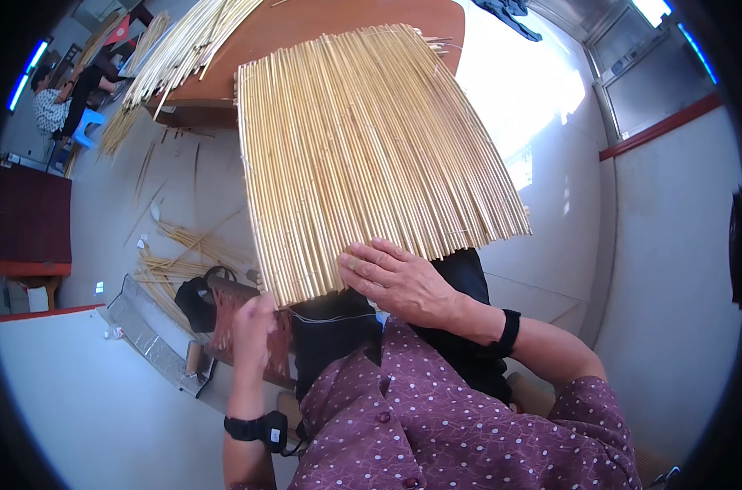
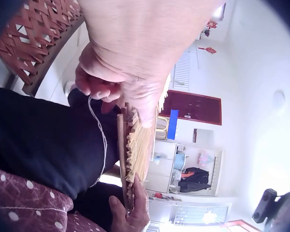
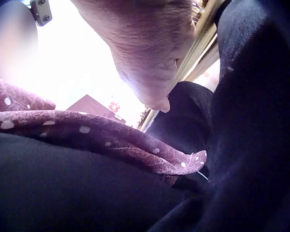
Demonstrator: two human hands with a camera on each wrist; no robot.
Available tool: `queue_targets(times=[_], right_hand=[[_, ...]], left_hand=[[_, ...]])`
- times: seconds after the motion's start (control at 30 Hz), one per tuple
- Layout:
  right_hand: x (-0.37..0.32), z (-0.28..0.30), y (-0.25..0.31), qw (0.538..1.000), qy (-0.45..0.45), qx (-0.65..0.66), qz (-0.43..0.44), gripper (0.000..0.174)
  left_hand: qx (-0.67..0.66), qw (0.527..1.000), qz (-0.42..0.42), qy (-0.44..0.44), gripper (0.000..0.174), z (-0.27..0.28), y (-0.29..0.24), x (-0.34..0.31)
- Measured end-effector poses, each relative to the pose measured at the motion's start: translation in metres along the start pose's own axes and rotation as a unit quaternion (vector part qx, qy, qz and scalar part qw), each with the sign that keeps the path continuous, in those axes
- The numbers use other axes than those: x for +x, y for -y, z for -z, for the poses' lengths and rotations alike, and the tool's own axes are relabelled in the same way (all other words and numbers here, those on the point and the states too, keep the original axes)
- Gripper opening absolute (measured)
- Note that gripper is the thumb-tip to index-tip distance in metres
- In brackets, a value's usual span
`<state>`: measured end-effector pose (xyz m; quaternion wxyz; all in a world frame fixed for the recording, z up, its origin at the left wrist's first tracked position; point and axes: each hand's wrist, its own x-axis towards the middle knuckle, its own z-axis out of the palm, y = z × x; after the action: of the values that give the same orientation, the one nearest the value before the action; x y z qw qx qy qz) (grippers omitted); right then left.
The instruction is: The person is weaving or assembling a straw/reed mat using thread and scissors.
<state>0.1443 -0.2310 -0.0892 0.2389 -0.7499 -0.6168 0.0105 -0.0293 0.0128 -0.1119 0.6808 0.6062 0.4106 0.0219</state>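
A mat of straight yellow reed stalks [image 1: 371, 147], bound with thin thread, lies sloping from the lap up to a brown table. At its near left corner is my left hand [image 1: 255, 327], fingers curled on a pale string [image 2: 104, 140] that hangs in a loop over the dark trousers. The left thumb [image 2: 145, 113] reaches the mat's edge in the left wrist view. My right hand [image 1: 403, 286] holds the mat's near edge, fingers extended on top and thumb beneath. A brown stick [image 2: 121, 154] runs along the underside of that edge.
The brown table [image 1: 305, 20] bears a bundle of loose stalks [image 1: 195, 41]. More stalks [image 1: 183, 245] lie on the floor at left, near a woven-strap chair [image 1: 232, 318] and a long silvery box [image 1: 154, 339]. Another person [image 1: 56, 102] sits far left beside a blue stool [image 1: 87, 126].
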Motion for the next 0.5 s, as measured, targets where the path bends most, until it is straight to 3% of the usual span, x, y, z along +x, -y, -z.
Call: queue_targets(times=[0.07, 0.13, 0.2, 0.27, 0.33, 0.37, 0.4, 0.47, 0.5], right_hand=[[-0.001, 0.001, 0.002, 1.000, -0.014, -0.015, -0.001, 0.048], [-0.005, 0.009, 0.012, 0.999, -0.031, -0.006, -0.007, 0.051], [-0.011, 0.020, 0.025, 0.990, -0.087, 0.108, -0.035, 0.053], [-0.023, 0.023, 0.033, 0.976, -0.095, 0.180, -0.075, 0.049], [-0.030, 0.026, 0.036, 0.869, -0.007, 0.458, -0.184, 0.038], [-0.035, 0.017, 0.037, 0.826, -0.050, 0.531, -0.183, 0.038], [-0.036, 0.022, 0.038, 0.826, -0.052, 0.530, -0.184, 0.038], [-0.035, 0.042, 0.042, 0.737, -0.054, 0.632, -0.235, 0.041], [-0.036, 0.053, 0.045, 0.640, -0.020, 0.718, -0.272, 0.041]], left_hand=[[-0.006, 0.996, -0.010, -0.089, 0.032, 0.007, -0.020, -0.010], [-0.008, 0.994, -0.053, -0.097, 0.031, 0.014, -0.034, -0.028], [-0.031, 0.994, -0.087, 0.060, 0.029, 0.010, -0.056, -0.056], [-0.008, 0.989, -0.098, 0.114, 0.026, -0.027, -0.073, -0.083], [0.013, 0.965, -0.113, 0.235, 0.023, -0.057, -0.076, -0.092], [0.024, 0.950, -0.137, 0.280, 0.021, -0.072, -0.075, -0.090], [0.025, 0.949, -0.137, 0.282, 0.021, -0.086, -0.073, -0.088], [-0.019, 0.926, -0.163, 0.341, 0.020, -0.107, -0.070, -0.083], [-0.019, 0.925, -0.163, 0.342, 0.020, -0.110, -0.073, -0.083]])
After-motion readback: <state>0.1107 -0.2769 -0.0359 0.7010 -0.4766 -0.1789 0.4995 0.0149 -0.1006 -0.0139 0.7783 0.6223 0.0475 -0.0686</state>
